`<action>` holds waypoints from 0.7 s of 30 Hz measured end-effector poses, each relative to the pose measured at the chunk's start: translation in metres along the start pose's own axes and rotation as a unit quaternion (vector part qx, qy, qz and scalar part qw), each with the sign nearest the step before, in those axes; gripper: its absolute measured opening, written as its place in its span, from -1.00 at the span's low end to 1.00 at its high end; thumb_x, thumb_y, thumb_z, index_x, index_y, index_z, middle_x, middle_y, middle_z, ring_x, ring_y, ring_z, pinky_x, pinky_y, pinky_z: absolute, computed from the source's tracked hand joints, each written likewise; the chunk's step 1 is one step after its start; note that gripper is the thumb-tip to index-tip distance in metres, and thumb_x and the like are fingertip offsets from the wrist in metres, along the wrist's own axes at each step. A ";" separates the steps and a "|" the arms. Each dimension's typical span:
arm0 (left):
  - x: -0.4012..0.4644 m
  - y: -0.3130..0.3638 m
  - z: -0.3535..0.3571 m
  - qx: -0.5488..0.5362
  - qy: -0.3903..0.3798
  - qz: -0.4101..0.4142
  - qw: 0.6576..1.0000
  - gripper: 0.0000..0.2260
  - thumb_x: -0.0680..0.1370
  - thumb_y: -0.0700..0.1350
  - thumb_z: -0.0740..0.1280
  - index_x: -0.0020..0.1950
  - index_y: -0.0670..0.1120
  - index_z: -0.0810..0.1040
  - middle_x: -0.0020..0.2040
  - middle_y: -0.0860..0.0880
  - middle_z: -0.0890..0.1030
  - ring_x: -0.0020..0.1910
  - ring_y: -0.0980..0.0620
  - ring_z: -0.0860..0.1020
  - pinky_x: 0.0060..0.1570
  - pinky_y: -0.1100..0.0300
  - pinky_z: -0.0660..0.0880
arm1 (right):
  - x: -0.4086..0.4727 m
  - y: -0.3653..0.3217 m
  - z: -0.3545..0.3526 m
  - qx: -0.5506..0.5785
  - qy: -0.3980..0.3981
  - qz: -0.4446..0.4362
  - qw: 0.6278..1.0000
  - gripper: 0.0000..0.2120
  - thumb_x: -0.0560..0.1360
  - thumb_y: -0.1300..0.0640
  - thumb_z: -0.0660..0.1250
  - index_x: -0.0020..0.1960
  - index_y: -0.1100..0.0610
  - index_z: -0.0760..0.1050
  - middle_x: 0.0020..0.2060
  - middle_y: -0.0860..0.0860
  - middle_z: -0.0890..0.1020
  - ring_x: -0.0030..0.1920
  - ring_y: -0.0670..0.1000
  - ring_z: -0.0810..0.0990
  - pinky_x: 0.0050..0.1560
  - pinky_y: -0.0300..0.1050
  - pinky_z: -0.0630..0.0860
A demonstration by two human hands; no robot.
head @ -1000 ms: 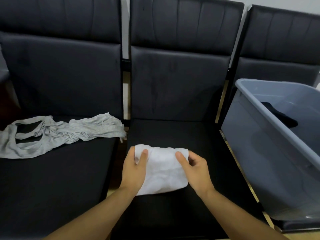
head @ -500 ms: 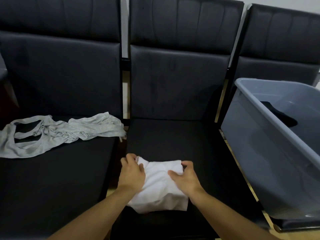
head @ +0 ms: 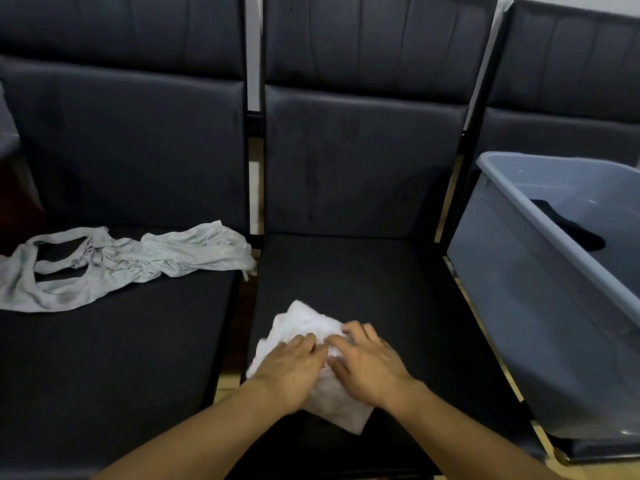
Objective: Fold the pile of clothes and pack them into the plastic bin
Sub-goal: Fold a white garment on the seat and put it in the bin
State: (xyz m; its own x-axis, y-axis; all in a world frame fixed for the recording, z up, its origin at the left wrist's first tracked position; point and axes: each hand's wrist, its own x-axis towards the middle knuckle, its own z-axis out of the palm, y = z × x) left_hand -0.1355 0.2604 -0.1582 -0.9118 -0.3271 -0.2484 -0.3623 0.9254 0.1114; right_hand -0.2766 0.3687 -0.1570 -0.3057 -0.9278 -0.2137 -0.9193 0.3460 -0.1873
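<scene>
Head view: three black upholstered chairs stand side by side, the middle chair [head: 363,271] directly ahead of the person. A white garment [head: 304,323], partly folded into a small bundle, lies on the front left portion of the middle chair's seat, with one corner reaching the seat's left edge. Both hands lie on top of it, side by side and nearly touching. The left hand [head: 294,365] rests palm down on the left half of the bundle, fingers extended and close together, pressing the cloth flat. The right hand [head: 370,362] rests palm down on the right half, fingers likewise extended and slightly spread, with the fingertips on the cloth; no finger is seen curled round the fabric. A lower corner of the white garment shows below and between the wrists. On the seat of the left chair [head: 114,341] lies a grey tank top [head: 114,261], unfolded and crumpled, its straps toward the left and its hem reaching the seat's right edge. A grey plastic bin [head: 540,306] stands on the right chair [head: 568,91], tilted in the picture, well apart from the hands. A dark garment [head: 571,230] lies inside the bin against its floor; its type cannot be told.
</scene>
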 end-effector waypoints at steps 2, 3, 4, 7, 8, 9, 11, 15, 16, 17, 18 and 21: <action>0.007 -0.008 -0.001 0.024 0.021 0.001 0.999 -0.60 0.55 -0.12 0.32 0.37 -0.03 0.37 0.31 -0.03 0.36 0.32 -0.03 0.37 0.37 0.06 0.28 | -0.004 -0.012 -0.003 -0.016 -0.010 0.066 0.998 -0.55 0.65 -0.20 0.08 0.50 -0.10 0.27 0.37 0.03 0.28 0.34 0.06 0.31 0.20 0.00 0.44; 0.010 -0.013 -0.002 0.018 0.033 0.002 0.999 -0.64 0.54 -0.14 0.32 0.33 -0.01 0.40 0.30 -0.01 0.38 0.33 -0.02 0.37 0.41 0.08 0.24 | -0.006 -0.017 -0.002 -0.022 -0.021 0.087 0.996 -0.55 0.66 -0.20 0.07 0.48 -0.07 0.29 0.35 0.05 0.30 0.31 0.07 0.35 0.17 0.01 0.46; 0.012 -0.018 -0.003 -0.003 0.045 0.001 0.999 -0.67 0.53 -0.18 0.31 0.29 0.01 0.45 0.31 0.02 0.39 0.35 0.00 0.36 0.42 0.13 0.21 | -0.007 -0.020 -0.001 -0.021 -0.030 0.102 0.994 -0.57 0.66 -0.18 0.06 0.46 -0.04 0.32 0.33 0.06 0.32 0.29 0.07 0.38 0.16 0.01 0.47; 0.012 -0.027 -0.007 -0.144 0.105 -0.082 0.981 -0.60 0.49 -0.32 0.25 0.24 0.04 0.52 0.34 0.07 0.37 0.33 0.02 0.38 0.33 0.20 0.34 | -0.001 -0.019 -0.008 0.072 0.000 0.164 0.984 -0.67 0.66 -0.15 0.09 0.33 -0.03 0.39 0.19 0.03 0.40 0.18 0.05 0.47 0.15 0.03 0.53; 0.013 -0.027 -0.009 -0.174 0.149 -0.135 0.964 -0.63 0.51 -0.29 0.25 0.27 0.02 0.49 0.34 0.04 0.35 0.30 -0.01 0.39 0.29 0.18 0.39 | 0.004 -0.013 -0.010 0.122 0.024 0.200 0.972 -0.70 0.65 -0.15 0.14 0.28 -0.02 0.40 0.15 0.01 0.43 0.15 0.03 0.49 0.13 0.02 0.54; 0.013 -0.026 -0.011 -0.183 0.188 -0.194 0.945 -0.68 0.56 -0.21 0.26 0.31 -0.03 0.45 0.32 -0.01 0.35 0.29 -0.04 0.40 0.27 0.15 0.41 | 0.008 -0.006 -0.011 0.178 0.040 0.240 0.954 -0.70 0.63 -0.17 0.19 0.24 -0.01 0.41 0.14 0.00 0.45 0.13 0.03 0.52 0.12 0.01 0.55; 0.014 -0.024 -0.013 -0.209 0.176 -0.313 0.909 -0.59 0.61 0.05 0.26 0.37 -0.13 0.33 0.32 -0.12 0.33 0.31 -0.13 0.38 0.27 0.07 0.38 | 0.016 0.006 -0.009 0.286 0.031 0.308 0.907 -0.60 0.57 -0.22 0.26 0.27 0.03 0.40 0.16 0.01 0.53 0.12 0.04 0.57 0.12 0.01 0.56; 0.017 -0.015 -0.005 -0.302 0.027 -0.391 0.869 -0.30 0.55 0.29 0.26 0.44 -0.20 0.20 0.38 -0.15 0.32 0.32 -0.14 0.43 0.18 0.05 0.44 | 0.025 0.005 0.005 0.310 0.013 0.332 0.891 -0.52 0.49 -0.22 0.35 0.27 0.06 0.47 0.11 0.00 0.60 0.07 0.05 0.61 0.05 0.00 0.59; 0.017 -0.011 -0.001 -0.293 0.028 -0.381 0.877 -0.33 0.56 0.26 0.28 0.44 -0.19 0.20 0.38 -0.13 0.34 0.31 -0.13 0.45 0.14 0.07 0.45 | 0.026 0.003 0.008 0.301 0.020 0.329 0.895 -0.55 0.49 -0.20 0.36 0.24 0.06 0.49 0.08 -0.01 0.60 0.05 0.04 0.61 0.02 -0.01 0.59; 0.018 -0.006 0.001 -0.285 0.037 -0.367 0.885 -0.37 0.58 0.21 0.29 0.45 -0.18 0.21 0.38 -0.12 0.35 0.30 -0.12 0.47 0.10 0.09 0.46 | 0.027 0.000 0.009 0.292 0.027 0.327 0.898 -0.59 0.49 -0.18 0.36 0.21 0.05 0.50 0.08 -0.01 0.59 0.04 0.05 0.61 0.01 -0.02 0.59; 0.019 -0.003 0.003 -0.285 0.049 -0.353 0.890 -0.42 0.60 0.15 0.30 0.46 -0.17 0.22 0.37 -0.10 0.37 0.28 -0.11 0.50 0.09 0.10 0.47 | 0.027 -0.002 0.009 0.282 0.032 0.326 0.902 -0.62 0.49 -0.15 0.35 0.20 0.05 0.50 0.09 -0.01 0.59 0.04 0.06 0.60 0.00 -0.04 0.58; 0.023 -0.002 0.007 -0.338 0.071 -0.322 0.881 -0.49 0.61 0.03 0.32 0.48 -0.13 0.27 0.33 -0.08 0.49 0.25 -0.10 0.54 0.15 0.09 0.52 | 0.024 -0.004 0.007 0.277 0.047 0.313 0.907 -0.68 0.55 -0.08 0.34 0.24 0.03 0.51 0.13 0.00 0.60 0.09 0.07 0.61 -0.05 -0.09 0.52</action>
State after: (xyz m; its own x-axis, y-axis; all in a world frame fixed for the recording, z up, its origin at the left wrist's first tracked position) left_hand -0.1546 0.2520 -0.1708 -0.4724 -0.8080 -0.3520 -0.8023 0.2289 0.5514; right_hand -0.2789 0.3458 -0.1681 -0.7690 -0.5236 -0.3669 -0.2999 0.8022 -0.5163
